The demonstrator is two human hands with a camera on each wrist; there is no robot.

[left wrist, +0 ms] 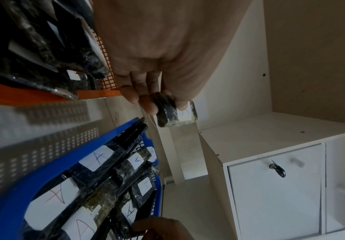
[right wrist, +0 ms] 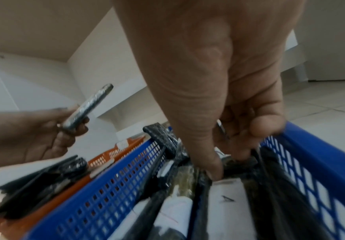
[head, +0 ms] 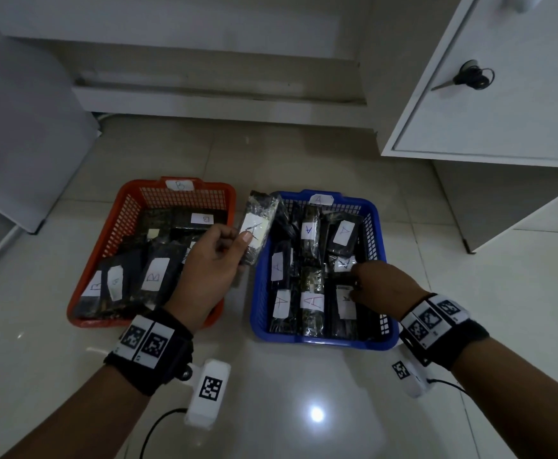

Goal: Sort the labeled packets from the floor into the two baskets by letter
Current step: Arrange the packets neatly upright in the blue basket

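Between the two baskets, raised above their rims, the left hand [head: 216,256] pinches a dark packet [head: 258,223] with thumb on its white label marked A, the fingers curled behind it. Beneath that hand's wrist sits the orange basket [head: 128,207], tagged B, filled with dark packets bearing B labels. Just to the right of the held packet stands the blue basket [head: 375,233], tagged A, crowded with A-labelled packets. The right hand [head: 382,286] reaches down inside the blue basket, its thumb and fingers closed on a dark packet lying there [right wrist: 239,162]. Both baskets rest on the glossy tiled floor [head: 304,409], near a white cabinet [head: 503,94].
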